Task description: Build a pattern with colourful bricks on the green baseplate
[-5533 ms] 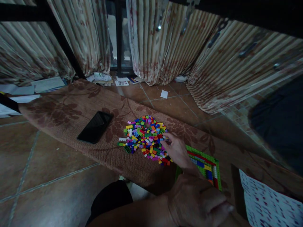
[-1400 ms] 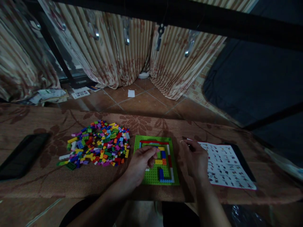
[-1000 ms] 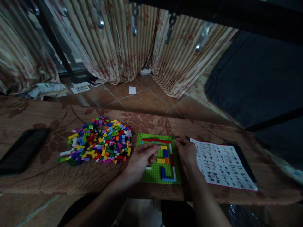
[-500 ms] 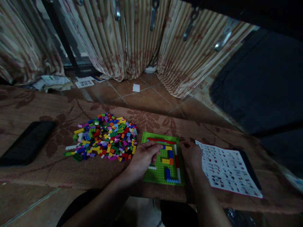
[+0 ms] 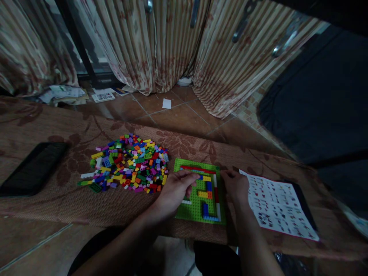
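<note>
Over the green baseplate (image 5: 192, 213), the left hand (image 5: 174, 190) has its fingertips together, any hold hidden, so handling centres there; right of it, the right hand (image 5: 238, 188), finger spacing unclear; left, the brick pile (image 5: 135, 165)

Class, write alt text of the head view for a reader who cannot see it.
A left hand reaches over a green baseplate with brick walls; the right hand is at its right edge. Loose bricks lie left, a printed sheet right.
</note>
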{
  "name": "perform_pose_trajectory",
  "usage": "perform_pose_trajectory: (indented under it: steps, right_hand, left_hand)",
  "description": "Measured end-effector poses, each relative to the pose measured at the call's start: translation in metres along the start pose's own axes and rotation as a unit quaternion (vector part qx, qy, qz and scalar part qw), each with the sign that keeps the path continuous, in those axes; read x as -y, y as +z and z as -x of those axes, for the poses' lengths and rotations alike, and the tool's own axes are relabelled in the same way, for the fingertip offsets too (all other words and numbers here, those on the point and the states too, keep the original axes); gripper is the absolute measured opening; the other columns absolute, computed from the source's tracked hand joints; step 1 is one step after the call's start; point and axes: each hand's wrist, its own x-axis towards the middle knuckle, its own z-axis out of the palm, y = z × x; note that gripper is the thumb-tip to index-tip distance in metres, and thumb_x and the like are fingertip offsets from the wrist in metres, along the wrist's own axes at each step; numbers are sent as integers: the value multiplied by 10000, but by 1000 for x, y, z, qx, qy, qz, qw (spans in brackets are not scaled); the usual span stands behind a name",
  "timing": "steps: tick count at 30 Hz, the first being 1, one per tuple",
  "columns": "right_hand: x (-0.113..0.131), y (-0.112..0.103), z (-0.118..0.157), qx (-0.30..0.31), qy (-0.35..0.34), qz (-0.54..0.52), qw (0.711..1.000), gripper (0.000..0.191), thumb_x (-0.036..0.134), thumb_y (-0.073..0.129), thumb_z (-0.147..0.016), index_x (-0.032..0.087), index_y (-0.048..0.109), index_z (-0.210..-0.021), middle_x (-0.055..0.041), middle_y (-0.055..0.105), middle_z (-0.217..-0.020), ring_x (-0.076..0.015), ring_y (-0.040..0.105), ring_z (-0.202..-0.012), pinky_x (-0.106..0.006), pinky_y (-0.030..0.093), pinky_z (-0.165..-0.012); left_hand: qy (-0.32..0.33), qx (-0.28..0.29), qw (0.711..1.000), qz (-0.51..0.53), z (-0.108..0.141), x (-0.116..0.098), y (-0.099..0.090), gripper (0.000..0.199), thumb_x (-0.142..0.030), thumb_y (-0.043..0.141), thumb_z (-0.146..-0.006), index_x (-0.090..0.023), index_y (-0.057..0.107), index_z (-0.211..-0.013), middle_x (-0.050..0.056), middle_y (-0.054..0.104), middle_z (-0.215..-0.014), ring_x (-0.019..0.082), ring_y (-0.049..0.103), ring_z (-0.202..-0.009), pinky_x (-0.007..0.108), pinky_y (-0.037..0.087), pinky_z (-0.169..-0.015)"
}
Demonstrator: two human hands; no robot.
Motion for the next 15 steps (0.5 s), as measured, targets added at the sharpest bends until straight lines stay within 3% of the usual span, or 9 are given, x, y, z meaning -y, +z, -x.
perform_pose_trajectory:
  steps: [15]
  right_hand:
    - [9, 4, 4, 10, 3, 21, 1000, 295, 427, 574, -733, 194, 755, -736, -75, 723, -678, -225, 634, -645, -304, 412, -598]
  left_hand:
    - [-3, 3, 1000, 0, 2, -1, -1, 252, -382, 673, -709, -141, 612, -669, -45, 516, -559, 42, 389, -422, 214, 273, -427]
